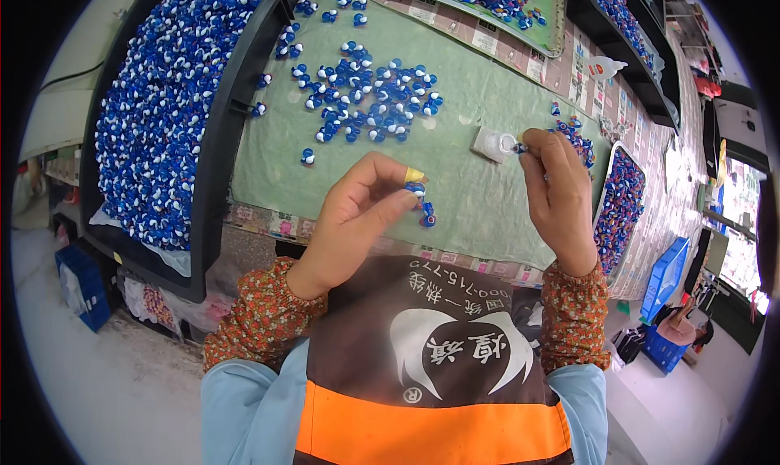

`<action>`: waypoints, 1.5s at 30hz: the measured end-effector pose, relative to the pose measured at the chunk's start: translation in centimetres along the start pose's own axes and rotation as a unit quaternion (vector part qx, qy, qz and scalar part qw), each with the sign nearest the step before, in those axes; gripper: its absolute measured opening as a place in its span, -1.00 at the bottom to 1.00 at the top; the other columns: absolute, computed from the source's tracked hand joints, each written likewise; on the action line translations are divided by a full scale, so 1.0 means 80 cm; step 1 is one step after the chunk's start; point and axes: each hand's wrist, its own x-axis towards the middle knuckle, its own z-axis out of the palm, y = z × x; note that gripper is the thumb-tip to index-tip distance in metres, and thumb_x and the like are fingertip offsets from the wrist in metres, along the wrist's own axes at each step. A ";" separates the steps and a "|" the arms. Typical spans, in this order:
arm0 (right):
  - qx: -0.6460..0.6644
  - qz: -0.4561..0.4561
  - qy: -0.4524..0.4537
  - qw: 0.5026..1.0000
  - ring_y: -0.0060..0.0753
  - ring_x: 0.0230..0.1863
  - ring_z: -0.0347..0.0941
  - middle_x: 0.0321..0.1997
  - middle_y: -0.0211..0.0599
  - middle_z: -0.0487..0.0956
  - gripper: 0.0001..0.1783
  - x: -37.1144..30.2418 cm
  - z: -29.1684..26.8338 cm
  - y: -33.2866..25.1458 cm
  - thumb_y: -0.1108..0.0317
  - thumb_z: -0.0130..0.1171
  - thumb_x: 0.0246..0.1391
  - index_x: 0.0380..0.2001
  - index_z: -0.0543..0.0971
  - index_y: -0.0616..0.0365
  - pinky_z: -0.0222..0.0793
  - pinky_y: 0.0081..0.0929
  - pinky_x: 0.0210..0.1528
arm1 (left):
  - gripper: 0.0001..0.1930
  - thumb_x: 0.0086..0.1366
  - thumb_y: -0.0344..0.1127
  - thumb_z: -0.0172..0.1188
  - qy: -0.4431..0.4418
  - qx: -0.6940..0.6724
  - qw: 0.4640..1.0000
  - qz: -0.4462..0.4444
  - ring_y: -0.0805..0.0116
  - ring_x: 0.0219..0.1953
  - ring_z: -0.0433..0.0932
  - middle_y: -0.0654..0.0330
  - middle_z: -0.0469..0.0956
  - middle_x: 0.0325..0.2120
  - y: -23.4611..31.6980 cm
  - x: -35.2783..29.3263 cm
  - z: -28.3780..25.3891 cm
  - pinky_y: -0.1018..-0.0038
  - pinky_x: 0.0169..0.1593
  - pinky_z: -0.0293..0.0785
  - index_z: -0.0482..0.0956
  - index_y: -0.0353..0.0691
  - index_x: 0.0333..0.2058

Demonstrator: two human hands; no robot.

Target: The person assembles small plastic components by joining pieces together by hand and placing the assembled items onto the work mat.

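My left hand is closed over the front of the green cloth. Its thumb and yellow-wrapped index finger pinch a small blue-and-white plastic piece. Just beneath, a second blue piece shows by the thumb; whether it is held too I cannot tell. Farther right, my right hand pinches a tiny dark blue part between thumb and index finger. Those fingertips are beside a small clear round pot on a whitish block. Beyond my left hand lies a loose cluster of blue-and-white pieces.
A deep black crate heaped with blue-and-white pieces stands at the left. Small red-and-blue pieces lie beyond my right hand, near a filled tray. At the back are another tray, a white squeeze bottle and a black crate.
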 end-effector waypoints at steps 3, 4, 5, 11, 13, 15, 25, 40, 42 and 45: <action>0.157 0.084 -0.021 0.984 -0.35 -0.25 0.59 -0.25 -0.21 0.54 -0.77 -0.009 -0.007 -0.019 0.64 0.15 0.25 -0.03 0.52 0.28 0.44 -0.42 -0.19 | -0.80 0.52 -0.32 0.14 -0.008 -0.049 0.998 -0.046 0.61 -0.25 0.40 0.24 0.54 -0.11 0.001 -0.001 0.001 0.58 -0.15 0.37 0.47 -0.22 0.03; 0.225 0.117 -0.041 0.966 -0.44 -0.24 0.60 -0.24 -0.24 0.55 -0.77 -0.012 -0.008 -0.030 0.64 0.12 0.28 -0.01 0.51 0.29 0.46 -0.48 -0.18 | -0.80 0.52 -0.32 0.14 -0.013 -0.042 0.998 -0.049 0.61 -0.25 0.40 0.24 0.54 -0.11 -0.001 0.000 0.002 0.58 -0.15 0.37 0.47 -0.22 0.03; 0.291 0.149 -0.060 0.943 -0.52 -0.22 0.60 -0.22 -0.27 0.55 -0.77 -0.015 -0.008 -0.040 0.63 0.10 0.31 0.01 0.49 0.31 0.47 -0.53 -0.17 | -0.79 0.52 -0.30 0.15 -0.009 -0.082 0.995 -0.062 0.60 -0.26 0.40 0.24 0.54 -0.11 -0.003 0.000 0.002 0.57 -0.15 0.37 0.47 -0.21 0.03; 0.393 0.095 -0.048 0.913 -0.49 -0.30 0.62 -0.28 -0.23 0.58 -0.75 -0.025 0.008 -0.080 0.63 0.10 0.31 0.02 0.43 0.32 0.49 -0.54 -0.26 | -0.78 0.53 -0.27 0.15 -0.014 -0.161 0.983 -0.089 0.57 -0.23 0.44 0.24 0.54 -0.13 -0.011 0.001 0.011 0.54 -0.10 0.41 0.44 -0.20 0.03; 0.404 0.096 -0.043 0.909 -0.49 -0.34 0.60 -0.31 -0.22 0.58 -0.75 -0.026 0.012 -0.087 0.63 0.11 0.30 0.01 0.42 0.33 0.48 -0.53 -0.30 | -0.78 0.53 -0.27 0.15 -0.013 -0.161 0.983 -0.088 0.56 -0.21 0.46 0.24 0.54 -0.14 -0.011 0.000 0.015 0.53 -0.09 0.42 0.43 -0.20 0.03; 0.402 0.097 -0.033 0.910 0.11 -0.35 0.59 -0.33 0.00 0.59 -0.72 -0.026 0.015 -0.090 0.56 0.15 0.25 0.01 0.43 0.25 0.46 -0.17 -0.34 | -0.77 0.53 -0.27 0.15 -0.007 -0.137 0.988 -0.076 0.55 -0.19 0.51 0.26 0.55 -0.15 -0.011 0.000 0.018 0.50 -0.07 0.44 0.41 -0.22 0.04; 0.344 0.072 -0.014 0.936 0.14 -0.43 0.54 -0.43 -0.02 0.54 -0.82 -0.033 0.014 -0.098 0.58 0.15 0.20 -0.15 0.41 0.23 0.39 -0.08 -0.43 | -0.79 0.53 -0.36 0.14 -0.022 0.000 0.999 0.026 0.50 -0.14 0.52 0.22 0.54 -0.12 -0.024 -0.005 0.022 0.51 -0.04 0.47 0.39 -0.26 0.03; 0.369 0.046 0.041 0.928 0.04 -0.51 0.48 -0.46 -0.05 0.49 -0.79 -0.056 0.047 -0.098 0.69 0.20 0.09 -0.24 0.43 0.27 0.34 -0.19 -0.49 | -0.83 0.54 -0.43 0.07 -0.057 0.216 0.967 0.124 0.45 -0.11 0.47 0.07 0.47 -0.04 -0.051 -0.013 0.007 0.49 0.04 0.44 0.31 -0.26 0.01; 0.379 0.045 0.057 0.923 0.04 -0.52 0.47 -0.47 -0.06 0.48 -0.78 -0.057 0.051 -0.098 0.70 0.20 0.10 -0.24 0.43 0.27 0.34 -0.20 -0.49 | -0.83 0.54 -0.45 0.07 -0.061 0.283 0.944 0.159 0.43 -0.11 0.47 0.05 0.48 -0.04 -0.052 -0.012 0.004 0.47 0.04 0.43 0.31 -0.26 0.01; 0.380 0.042 0.051 0.922 0.04 -0.52 0.47 -0.47 -0.06 0.48 -0.78 -0.058 0.051 -0.097 0.71 0.19 0.10 -0.23 0.43 0.26 0.34 -0.20 -0.49 | -0.82 0.53 -0.45 0.07 -0.067 0.321 0.921 0.208 0.39 -0.10 0.47 0.01 0.49 -0.04 -0.054 -0.010 0.002 0.44 0.05 0.43 0.32 -0.26 0.01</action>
